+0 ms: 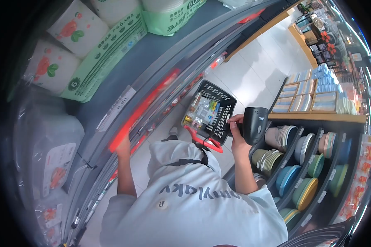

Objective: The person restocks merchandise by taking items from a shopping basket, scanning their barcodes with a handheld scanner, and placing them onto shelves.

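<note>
My right hand point(238, 133) is closed around the handle of a black handled object with a white logo point(255, 125). Its wide end points away from me, and its exact kind is unclear. Over on the other side, my left hand point(121, 146) is at the shelf front beside a bright red strip point(142, 111). Red blur covers its fingers, so I cannot make out their position or whether they hold anything. A black shopping basket point(222, 96) with red handles point(208, 144) stands on the floor ahead of me, with packaged goods inside.
Wrapped paper cups point(80, 29) and clear plastic containers point(51, 148) line the left shelf, above a price label point(116, 108). Coloured bowls point(305, 193) fill the right rack's slots. Folded packs point(303, 99) sit behind them, and a tiled aisle point(259, 61) runs ahead.
</note>
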A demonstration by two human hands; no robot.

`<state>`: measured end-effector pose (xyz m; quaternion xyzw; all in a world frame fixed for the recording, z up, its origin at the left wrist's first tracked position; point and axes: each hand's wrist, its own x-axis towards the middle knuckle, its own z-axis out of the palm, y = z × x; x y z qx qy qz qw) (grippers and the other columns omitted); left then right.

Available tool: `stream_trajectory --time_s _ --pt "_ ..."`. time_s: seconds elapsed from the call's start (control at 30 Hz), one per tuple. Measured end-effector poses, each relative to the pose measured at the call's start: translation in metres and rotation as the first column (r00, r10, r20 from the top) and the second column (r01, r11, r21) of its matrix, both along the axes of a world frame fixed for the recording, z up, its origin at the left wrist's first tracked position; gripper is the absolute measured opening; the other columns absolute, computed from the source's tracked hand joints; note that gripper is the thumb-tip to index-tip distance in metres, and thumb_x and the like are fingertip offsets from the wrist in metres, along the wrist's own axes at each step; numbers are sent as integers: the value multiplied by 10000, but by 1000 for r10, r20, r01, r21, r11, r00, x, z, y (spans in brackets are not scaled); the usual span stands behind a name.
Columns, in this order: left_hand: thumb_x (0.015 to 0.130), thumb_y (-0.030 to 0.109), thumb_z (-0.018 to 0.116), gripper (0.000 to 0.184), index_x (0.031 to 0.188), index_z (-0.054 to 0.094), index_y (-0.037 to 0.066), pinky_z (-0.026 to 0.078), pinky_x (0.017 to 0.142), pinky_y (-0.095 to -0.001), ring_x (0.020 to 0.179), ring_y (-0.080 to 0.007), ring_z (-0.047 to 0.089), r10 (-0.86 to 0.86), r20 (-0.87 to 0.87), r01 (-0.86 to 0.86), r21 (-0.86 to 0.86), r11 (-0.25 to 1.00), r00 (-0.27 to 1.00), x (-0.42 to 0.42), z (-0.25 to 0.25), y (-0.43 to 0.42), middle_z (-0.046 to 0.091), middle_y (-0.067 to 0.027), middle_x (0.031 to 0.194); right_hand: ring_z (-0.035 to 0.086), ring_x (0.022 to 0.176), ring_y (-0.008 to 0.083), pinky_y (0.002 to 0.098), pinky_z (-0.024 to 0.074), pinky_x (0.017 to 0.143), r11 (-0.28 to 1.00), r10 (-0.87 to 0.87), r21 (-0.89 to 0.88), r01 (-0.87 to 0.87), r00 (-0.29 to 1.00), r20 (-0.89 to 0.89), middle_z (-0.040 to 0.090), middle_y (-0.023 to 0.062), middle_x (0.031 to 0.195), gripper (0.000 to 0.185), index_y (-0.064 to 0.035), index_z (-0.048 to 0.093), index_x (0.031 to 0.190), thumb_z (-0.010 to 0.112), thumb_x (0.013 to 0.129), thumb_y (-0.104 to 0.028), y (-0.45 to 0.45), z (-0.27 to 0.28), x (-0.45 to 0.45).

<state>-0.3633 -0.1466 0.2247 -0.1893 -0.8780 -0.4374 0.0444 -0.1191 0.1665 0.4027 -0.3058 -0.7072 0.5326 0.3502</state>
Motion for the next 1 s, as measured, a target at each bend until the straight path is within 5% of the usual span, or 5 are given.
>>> stream_trajectory --time_s 0.2,0.43,0.53,0.6,1.0 --pt "908 152 719 300 1164 705 -4 535 877 -368 957 -279 713 -65 -411 -194 -559 806 909 -38 -39 -29 733 -167 1089 646 838 139 294 524 778 976 -137 -160 146 988 66 663 41 918 136 7 629 1012 657 884 42 7 -18 25" --pt "934 155 661 335 1183 654 -70 518 896 -417 965 -355 693 268 -169 -301 -745 595 948 -31 -20 8 709 -203 1125 650 775 154 315 515 710 962 -101 -211 172 945 312 701 53 853 113 5 686 960 696 850 -22 25 -80 62" --pt "921 120 668 374 1192 603 -128 509 908 -435 1025 -384 653 173 -372 -297 -306 905 912 -23 -14 34 640 -266 1219 687 821 310 397 535 750 995 -13 -75 61 851 525 714 146 899 226 -5 662 1023 727 811 -48 23 -125 80" --pt "911 79 674 442 1242 520 -170 471 979 -438 1142 -366 574 376 217 -431 337 837 901 1 57 86 530 -310 1319 688 870 405 445 540 784 997 -20 71 -39 733 680 708 202 941 300 -11 644 1069 736 787 -58 16 -150 93" --pt "906 28 672 631 1417 313 -64 391 1100 -420 1283 -281 466 282 443 -512 577 636 851 -32 28 89 397 -222 1464 654 1073 395 447 519 913 988 82 -154 35 722 687 692 215 1120 467 -41 619 1229 742 787 -129 -38 -281 154"
